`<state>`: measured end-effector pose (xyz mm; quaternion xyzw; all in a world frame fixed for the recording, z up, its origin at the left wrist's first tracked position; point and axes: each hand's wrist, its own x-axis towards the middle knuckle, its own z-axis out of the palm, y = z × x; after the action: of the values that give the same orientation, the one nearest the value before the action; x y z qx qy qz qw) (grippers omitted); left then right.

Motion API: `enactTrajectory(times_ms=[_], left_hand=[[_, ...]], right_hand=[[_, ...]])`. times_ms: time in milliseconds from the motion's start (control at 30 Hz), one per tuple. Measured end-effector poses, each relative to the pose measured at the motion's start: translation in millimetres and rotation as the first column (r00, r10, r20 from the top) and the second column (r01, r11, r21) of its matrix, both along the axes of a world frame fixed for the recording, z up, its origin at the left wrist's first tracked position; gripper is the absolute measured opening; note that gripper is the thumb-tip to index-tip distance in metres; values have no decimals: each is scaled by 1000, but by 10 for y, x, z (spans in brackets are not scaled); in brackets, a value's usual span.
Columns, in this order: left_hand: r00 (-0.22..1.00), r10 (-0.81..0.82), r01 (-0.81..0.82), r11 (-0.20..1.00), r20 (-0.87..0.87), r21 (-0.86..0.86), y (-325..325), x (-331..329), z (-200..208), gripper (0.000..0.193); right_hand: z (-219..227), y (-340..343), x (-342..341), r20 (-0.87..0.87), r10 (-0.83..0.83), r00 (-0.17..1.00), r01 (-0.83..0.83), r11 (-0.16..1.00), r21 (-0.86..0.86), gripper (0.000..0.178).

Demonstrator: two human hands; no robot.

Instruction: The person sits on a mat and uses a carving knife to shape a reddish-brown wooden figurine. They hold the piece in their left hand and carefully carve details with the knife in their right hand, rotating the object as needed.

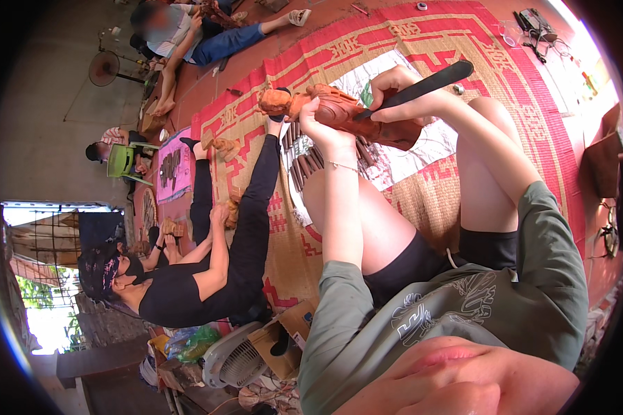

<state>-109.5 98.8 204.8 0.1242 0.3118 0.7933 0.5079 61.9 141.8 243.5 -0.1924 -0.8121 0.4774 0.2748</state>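
A carved reddish-brown wooden figurine (332,111) lies tilted above my lap, its head to the left and its broader base to the right. My left hand (329,135) is closed around its middle from below. A long, flat black tool (429,88) with a rounded end is in the closed fingers of my right hand (403,97). Its narrow end meets the figurine's carved surface near the base; whether it is a blade or a file cannot be made out. Below the figurine, several dark rod-like tools (306,167) lie in a row on a white sheet (432,149).
My legs rest on a red and straw woven mat (284,259). To the left, a seated person in black (180,294) handles carved wood. Other people sit farther off. A white fan (239,363) and cardboard box (284,339) stand at lower left; a black corded device (535,26) lies at far right.
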Motion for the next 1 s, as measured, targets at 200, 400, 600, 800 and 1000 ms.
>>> enactTrajectory(times_ms=[200, 400, 600, 800, 1000], left_hand=[[1000, -1, 2, 1000, -12, 7, 28, -30, -15, 41], [999, -11, 12, 1000, -32, 26, 12, -40, 35, 42], [998, -40, 40, 999, -54, 0, 8, -79, 3, 43], [999, -19, 19, 1000, -30, -6, 11, -58, 14, 42], [996, -1, -2, 1000, -84, -29, 21, -33, 19, 43]], right_hand=[[-219, 136, 19, -14, -6, 1000, 7, 997, 83, 16], [-213, 67, -23, -177, -38, 984, 42, 999, 17, 17], [-226, 126, -5, 6, 9, 1000, -10, 989, 146, 19], [-250, 43, -60, -153, -26, 988, 42, 994, 98, 21], [-316, 124, 3, -98, 31, 995, -18, 992, 129, 21]])
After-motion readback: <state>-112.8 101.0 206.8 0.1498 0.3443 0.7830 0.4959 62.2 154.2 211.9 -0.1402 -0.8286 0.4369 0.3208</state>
